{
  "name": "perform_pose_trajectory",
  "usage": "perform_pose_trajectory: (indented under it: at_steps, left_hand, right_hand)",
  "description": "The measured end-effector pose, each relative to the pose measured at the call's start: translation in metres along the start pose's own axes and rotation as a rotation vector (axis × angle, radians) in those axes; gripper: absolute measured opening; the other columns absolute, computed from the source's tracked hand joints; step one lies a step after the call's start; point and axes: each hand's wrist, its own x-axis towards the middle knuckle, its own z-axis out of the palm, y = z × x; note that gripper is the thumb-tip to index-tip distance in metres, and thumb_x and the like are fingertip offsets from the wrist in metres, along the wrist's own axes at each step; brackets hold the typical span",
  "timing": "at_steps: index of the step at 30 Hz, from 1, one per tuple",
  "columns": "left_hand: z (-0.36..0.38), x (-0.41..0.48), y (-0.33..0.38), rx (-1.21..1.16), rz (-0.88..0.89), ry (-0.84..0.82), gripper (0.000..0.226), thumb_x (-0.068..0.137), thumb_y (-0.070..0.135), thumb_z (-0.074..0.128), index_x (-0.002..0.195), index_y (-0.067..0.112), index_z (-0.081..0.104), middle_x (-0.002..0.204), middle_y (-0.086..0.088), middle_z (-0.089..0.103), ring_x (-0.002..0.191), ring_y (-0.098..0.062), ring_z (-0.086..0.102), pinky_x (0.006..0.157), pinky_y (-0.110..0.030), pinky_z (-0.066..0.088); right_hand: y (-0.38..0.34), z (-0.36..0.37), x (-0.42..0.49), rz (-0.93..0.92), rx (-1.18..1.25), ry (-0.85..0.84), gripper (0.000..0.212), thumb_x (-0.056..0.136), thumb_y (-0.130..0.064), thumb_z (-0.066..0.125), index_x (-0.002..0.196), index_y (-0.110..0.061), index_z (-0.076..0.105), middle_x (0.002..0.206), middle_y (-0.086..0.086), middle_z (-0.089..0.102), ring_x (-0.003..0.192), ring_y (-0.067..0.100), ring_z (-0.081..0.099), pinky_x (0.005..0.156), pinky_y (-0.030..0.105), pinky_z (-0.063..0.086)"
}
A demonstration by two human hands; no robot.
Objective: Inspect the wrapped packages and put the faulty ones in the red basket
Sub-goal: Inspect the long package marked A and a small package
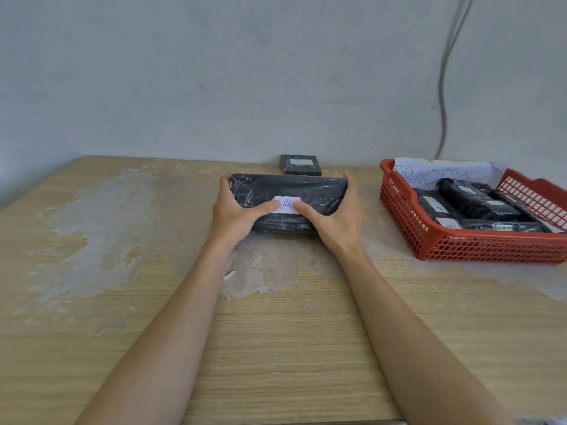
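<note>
— Where is the piece being checked?
— Mid-surface, towards the wall. It's a long black plastic-wrapped package (288, 188), broad face tipped up towards the person. On that face is a white paper label (287, 204) with a blue "A".

— Hands?
— Both on it. The left hand (236, 214) grips the left end: fingers (225, 181) curled over the far edge, thumb laid across the front face, tip at the label's left edge. The right hand (334, 217) mirrors it on the right end, thumb tip at the label's right edge.

— Lifted or resting?
— Cannot tell. The lower edge sits right at the worn pale wooden surface (276, 332).

— The basket?
— The red plastic lattice basket (460, 245) is off to the person's right, well apart from the gripped package. Several black wrapped packages (474, 199) lie inside, some showing white labels. A white paper sheet with blue handwriting (445, 173) stands against its far wall.

— Anything else?
— One small black wrapped package (300, 165) with a white label, flat at the foot of the grey wall, just behind the gripped one. A grey cable (442, 87) hangs down the wall above the basket.
</note>
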Motion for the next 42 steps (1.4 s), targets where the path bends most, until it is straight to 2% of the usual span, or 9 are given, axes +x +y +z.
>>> perform_pose_trajectory:
  at_steps: [6,13,19,23,26,29,34,38,42]
  left_hand:
    - [-0.014,0.005,-0.008,-0.015,0.006,-0.194,0.108,0.067,0.016,0.102,0.151,0.029,0.035,0.136,0.012,0.064,0.122,-0.001,0.065,0.104,-0.024,0.052]
    - [-0.016,0.006,-0.008,-0.102,-0.022,-0.229,0.087,0.089,0.010,0.082,0.159,0.031,0.035,0.135,0.009,0.069,0.122,-0.006,0.066,0.111,-0.033,0.050]
    - [-0.019,0.008,-0.009,-0.200,-0.058,-0.237,0.067,0.099,0.015,0.074,0.156,0.035,0.046,0.130,0.015,0.074,0.121,-0.007,0.070,0.113,-0.034,0.049]
    - [-0.018,0.011,-0.009,-0.263,-0.113,-0.177,0.063,0.103,0.029,0.068,0.161,0.034,0.044,0.138,0.014,0.070,0.129,-0.008,0.066,0.120,-0.039,0.044]
    - [-0.017,0.012,-0.010,-0.185,-0.143,-0.142,0.081,0.091,0.056,0.070,0.163,0.040,0.036,0.160,0.012,0.052,0.146,-0.010,0.050,0.127,-0.045,0.035]
    - [-0.014,0.007,-0.008,-0.082,-0.103,-0.183,0.106,0.075,0.068,0.085,0.163,0.043,0.032,0.158,0.015,0.053,0.145,-0.011,0.050,0.125,-0.045,0.035]
    - [-0.010,0.001,-0.007,-0.023,-0.045,-0.133,0.127,0.061,0.050,0.099,0.165,0.040,0.026,0.150,0.020,0.057,0.135,-0.002,0.057,0.118,-0.035,0.045]
    - [-0.016,0.000,0.001,-0.088,-0.006,-0.201,0.128,0.058,0.035,0.098,0.166,0.032,0.030,0.141,0.020,0.063,0.121,0.009,0.063,0.100,-0.015,0.051]
    - [-0.015,-0.004,0.009,-0.105,-0.046,0.011,0.101,0.064,0.055,0.096,0.154,0.037,0.053,0.143,0.014,0.060,0.127,-0.007,0.060,0.106,-0.027,0.052]
  right_hand:
    - [0.003,-0.004,0.002,-0.004,0.040,-0.047,0.122,0.072,-0.042,0.098,0.165,-0.027,0.022,0.136,-0.023,0.047,0.127,0.000,0.047,0.108,0.023,0.038]
    - [0.013,-0.007,0.006,0.024,0.128,-0.076,0.111,0.077,-0.032,0.096,0.166,-0.027,0.029,0.152,-0.016,0.054,0.139,0.004,0.054,0.121,0.034,0.043]
    - [0.018,-0.010,0.015,0.121,0.307,-0.034,0.062,0.092,-0.020,0.067,0.153,-0.026,0.056,0.137,-0.005,0.072,0.126,0.011,0.069,0.115,0.044,0.052]
    - [0.011,-0.012,0.008,0.120,0.308,0.013,0.038,0.105,-0.018,0.063,0.142,-0.023,0.058,0.135,-0.001,0.071,0.119,0.009,0.069,0.108,0.035,0.054]
    - [0.009,-0.012,0.006,0.111,0.264,-0.007,0.040,0.101,-0.021,0.067,0.139,-0.027,0.056,0.134,-0.005,0.070,0.114,0.003,0.069,0.104,0.030,0.053]
    - [0.006,-0.011,0.000,0.054,0.127,-0.026,0.053,0.091,-0.033,0.081,0.135,-0.035,0.052,0.134,-0.014,0.066,0.115,0.004,0.067,0.106,0.031,0.053]
    - [0.002,-0.008,-0.004,0.033,0.054,-0.062,0.086,0.073,-0.046,0.096,0.144,-0.034,0.048,0.134,-0.018,0.059,0.127,0.007,0.060,0.109,0.028,0.047]
    - [0.001,-0.014,-0.001,0.111,0.123,0.050,0.061,0.080,-0.052,0.089,0.129,-0.033,0.058,0.125,-0.017,0.065,0.122,0.009,0.063,0.107,0.032,0.050]
    - [-0.005,-0.016,-0.001,0.094,0.218,0.045,0.057,0.083,-0.076,0.070,0.128,-0.040,0.065,0.135,-0.009,0.067,0.129,0.014,0.062,0.113,0.052,0.050]
